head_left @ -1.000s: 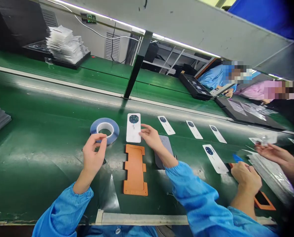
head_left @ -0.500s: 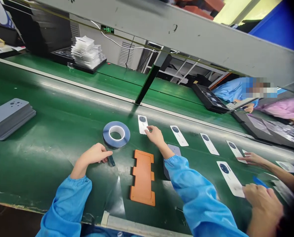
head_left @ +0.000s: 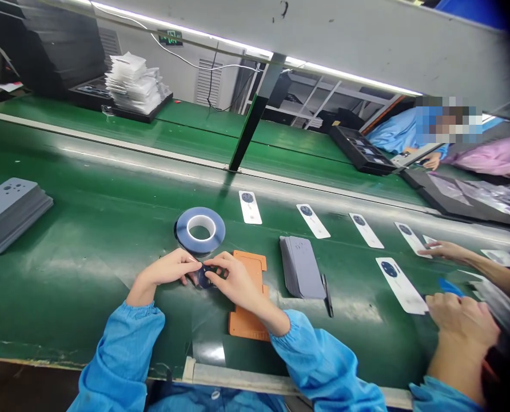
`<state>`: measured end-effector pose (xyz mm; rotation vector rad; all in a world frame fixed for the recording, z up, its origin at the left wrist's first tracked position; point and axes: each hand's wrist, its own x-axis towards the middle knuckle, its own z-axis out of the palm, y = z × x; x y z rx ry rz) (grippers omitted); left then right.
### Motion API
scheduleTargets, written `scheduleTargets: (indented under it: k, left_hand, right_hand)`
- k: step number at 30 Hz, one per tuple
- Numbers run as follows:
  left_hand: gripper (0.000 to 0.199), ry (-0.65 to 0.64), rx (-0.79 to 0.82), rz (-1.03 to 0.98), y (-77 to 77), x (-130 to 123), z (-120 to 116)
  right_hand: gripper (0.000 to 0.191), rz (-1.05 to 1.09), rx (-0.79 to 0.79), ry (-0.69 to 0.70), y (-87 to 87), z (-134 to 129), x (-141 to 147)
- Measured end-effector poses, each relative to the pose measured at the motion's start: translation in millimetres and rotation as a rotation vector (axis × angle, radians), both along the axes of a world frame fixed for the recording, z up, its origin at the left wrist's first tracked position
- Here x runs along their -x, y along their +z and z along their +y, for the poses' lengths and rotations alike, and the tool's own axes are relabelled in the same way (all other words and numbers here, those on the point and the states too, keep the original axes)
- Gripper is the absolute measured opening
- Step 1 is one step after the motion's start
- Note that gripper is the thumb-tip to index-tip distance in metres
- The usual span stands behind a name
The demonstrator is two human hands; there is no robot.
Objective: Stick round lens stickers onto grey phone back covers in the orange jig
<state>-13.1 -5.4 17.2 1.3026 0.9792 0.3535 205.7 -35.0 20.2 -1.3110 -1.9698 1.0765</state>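
Observation:
Near the front of the green work surface, both my hands meet over a small dark round piece, perhaps film (head_left: 204, 277). My left hand (head_left: 168, 269) pinches its left edge between thumb and finger. From the other side, my right hand (head_left: 236, 281) grips its upper right edge with the fingertips. Just behind them lies a roll of blue tape (head_left: 182, 230) with a white core. My right hand and wrist pass over an orange notched plate (head_left: 247, 324), covering part of it. Farther back lies a white phone back panel (head_left: 250, 210) with a dark camera circle.
Stacked grey panels (head_left: 307, 269) sit right of the orange plate, beside a black pen-like tool (head_left: 327, 296). Another grey stack (head_left: 6, 209) is at left. Several white panels (head_left: 315, 222) line the right side, where a co-worker's hands (head_left: 463, 323) work. A post (head_left: 248, 131) stands behind.
My right hand has left the white panel at the back and come down left to the dark piece in my left hand. The grey stack it covered now shows.

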Motion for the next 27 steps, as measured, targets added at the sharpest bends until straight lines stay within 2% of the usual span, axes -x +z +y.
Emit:
scheduleTargets:
  k: [3, 7, 9, 14, 17, 19, 21, 23, 25, 27]
  left_hand:
    - [0.042, -0.007, -0.019, 0.032, -0.5, -0.2, 0.9]
    - [0.046, -0.010, -0.017, 0.071, 4.0, -3.9, 1.3]
    - [0.048, -0.017, -0.018, 0.088, 7.1, -7.4, 1.2]
    - [0.051, -0.040, 0.010, 0.114, 12.5, -8.4, -0.2]
    - [0.064, -0.114, 0.075, 0.040, 17.2, -4.7, -3.2]
    - [0.064, -0.145, 0.119, -0.084, 20.2, -10.0, -5.9]
    - [0.055, -0.054, 0.124, -0.185, 20.9, -27.0, -8.6]
    - [0.041, 0.157, 0.053, -0.185, 18.2, -53.8, -10.8]
    - [0.029, 0.353, -0.116, -0.084, 12.7, -83.0, -12.8]
    - [0.016, 0.412, -0.312, 0.067, 6.5, -106.6, -14.4]
  right_hand:
    - [0.012, 0.055, 0.088, -0.030, -0.9, -3.2, -7.6]
    - [0.020, 0.190, 0.341, -0.041, -0.7, -12.0, -15.0]
    - [0.025, 0.267, 0.399, -0.090, -3.8, -14.5, -15.6]
    - [0.031, 0.417, 0.418, -0.241, -14.1, -13.0, -23.7]
    - [0.033, 0.431, 0.388, -0.281, -14.6, -10.3, -47.9]
    - [0.035, 0.351, 0.316, -0.307, -14.1, -8.2, -71.4]
    - [0.033, 0.214, 0.233, -0.324, -14.9, -5.5, -95.2]
    - [0.028, 0.071, 0.153, -0.319, -17.7, -2.2, -114.7]
    - [0.023, -0.029, 0.107, -0.296, -22.0, 1.3, -127.3]
    - [0.020, -0.062, 0.094, -0.276, -26.7, 4.7, -133.6]
